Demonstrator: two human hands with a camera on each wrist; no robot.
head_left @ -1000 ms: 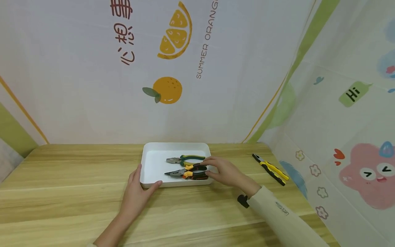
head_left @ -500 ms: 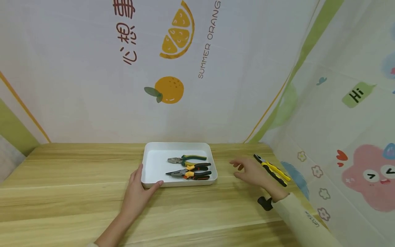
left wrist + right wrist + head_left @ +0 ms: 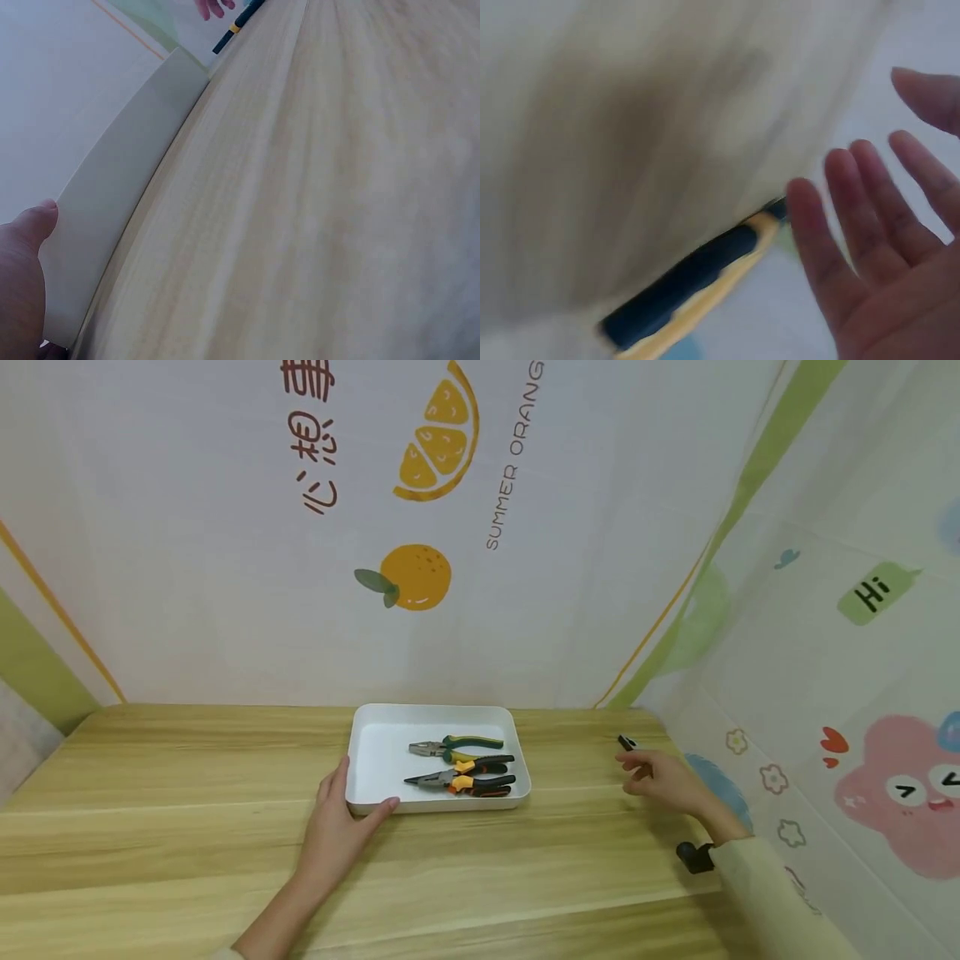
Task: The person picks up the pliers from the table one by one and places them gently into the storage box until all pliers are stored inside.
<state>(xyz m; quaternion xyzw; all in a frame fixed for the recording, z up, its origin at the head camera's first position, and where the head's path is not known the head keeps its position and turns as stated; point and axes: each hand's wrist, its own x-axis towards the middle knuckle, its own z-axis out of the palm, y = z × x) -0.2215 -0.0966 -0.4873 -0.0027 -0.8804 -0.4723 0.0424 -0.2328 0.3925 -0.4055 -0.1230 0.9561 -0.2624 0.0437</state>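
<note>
In the head view, my left hand [image 3: 336, 822] holds the near left corner of a white tray [image 3: 367, 797], thumb on the front wall and fingers along the left side. Combination pliers [image 3: 456, 746] with green handles lie in the tray. In front of them are long-nose pliers [image 3: 457, 777] with black and orange handles, close against more dark handles. My right hand [image 3: 663, 781] is over yellow and black pliers [image 3: 627, 742] and hides most of them. In the right wrist view its fingers are spread and grip nothing, beside the pliers' handles [image 3: 697, 277].
The tray stands at the back of a wooden table [image 3: 480, 877], near a printed white cloth [image 3: 262, 635]. A second printed cloth [image 3: 795, 693] bounds the right side, close to my right hand. A small black device [image 3: 693, 857] is at the right wrist.
My right hand has left the handles in the tray and moved right, over the yellow and black pliers. My left hand stays at the tray corner.
</note>
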